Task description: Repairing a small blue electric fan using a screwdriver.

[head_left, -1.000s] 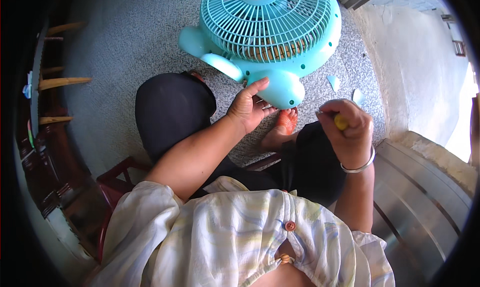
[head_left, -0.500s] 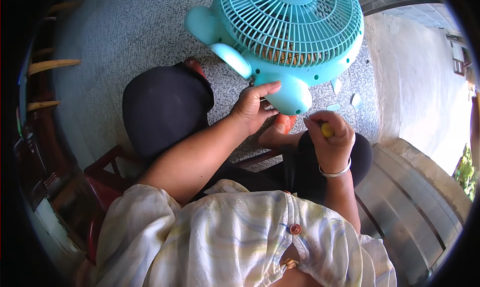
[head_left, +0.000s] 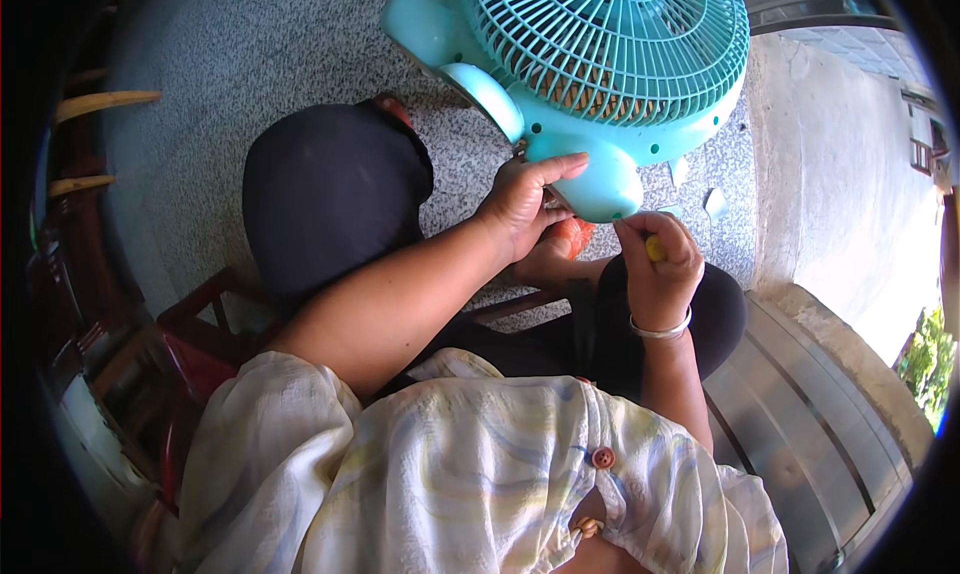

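Observation:
A turquoise fan (head_left: 590, 144) with a round slatted grille stands at the far middle, its rounded lobes jutting toward me. My left hand (head_left: 520, 204) grips the nearest lobe, thumb on top and fingers curled beneath it. Just right of that lobe's tip, my right hand (head_left: 662, 264) is closed around a tool with a yellow handle (head_left: 655, 248); only part of the handle shows. The thumb and forefinger of that hand meet at a small dark hole (head_left: 617, 216) in the lobe's tip. Whatever they pinch there is hidden.
Small pale blue pieces (head_left: 714, 204) lie on the speckled floor (head_left: 290, 54) right of the fan. A pale wall (head_left: 830, 164) rises at the right, with a grey metal panel (head_left: 790, 424) nearer me. Dark red furniture (head_left: 200, 344) is at the left. My knees flank my arms.
The fan has shifted slightly right and away from me, with my left hand still on its lobe. My right hand has moved up slightly, bringing its fingertips to the hole.

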{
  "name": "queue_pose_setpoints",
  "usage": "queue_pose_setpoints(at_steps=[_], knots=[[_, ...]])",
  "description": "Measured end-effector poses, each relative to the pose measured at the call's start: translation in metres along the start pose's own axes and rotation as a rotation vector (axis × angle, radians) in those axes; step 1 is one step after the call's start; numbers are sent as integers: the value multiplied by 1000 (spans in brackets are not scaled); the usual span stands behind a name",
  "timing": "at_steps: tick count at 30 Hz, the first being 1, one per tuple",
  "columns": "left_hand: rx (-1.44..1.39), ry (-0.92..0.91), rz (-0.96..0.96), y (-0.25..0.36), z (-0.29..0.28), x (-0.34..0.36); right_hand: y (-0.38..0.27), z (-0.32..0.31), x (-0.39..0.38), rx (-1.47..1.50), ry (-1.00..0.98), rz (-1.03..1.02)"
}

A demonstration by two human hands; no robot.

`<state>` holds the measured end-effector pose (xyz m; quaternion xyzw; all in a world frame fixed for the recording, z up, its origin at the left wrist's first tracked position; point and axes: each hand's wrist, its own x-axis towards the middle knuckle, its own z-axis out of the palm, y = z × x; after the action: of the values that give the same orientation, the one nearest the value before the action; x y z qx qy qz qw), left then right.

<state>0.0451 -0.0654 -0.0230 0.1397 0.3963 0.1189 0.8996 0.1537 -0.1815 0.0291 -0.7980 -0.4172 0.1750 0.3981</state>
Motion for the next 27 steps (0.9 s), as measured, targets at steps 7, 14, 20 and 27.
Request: queue_pose_setpoints(at_steps=[7, 14, 20, 27], knots=[[15, 42, 1, 0, -1, 1, 6, 6, 7, -16, -49, 28], [29, 50, 0, 2, 2, -3, 8, 4, 8, -20, -39, 109], [-28, 67, 10, 3, 8, -4, 8, -26, 8, 247, 85, 201], [-22, 42, 2, 0, 1, 2, -47, -83, 7, 717, 161, -122]])
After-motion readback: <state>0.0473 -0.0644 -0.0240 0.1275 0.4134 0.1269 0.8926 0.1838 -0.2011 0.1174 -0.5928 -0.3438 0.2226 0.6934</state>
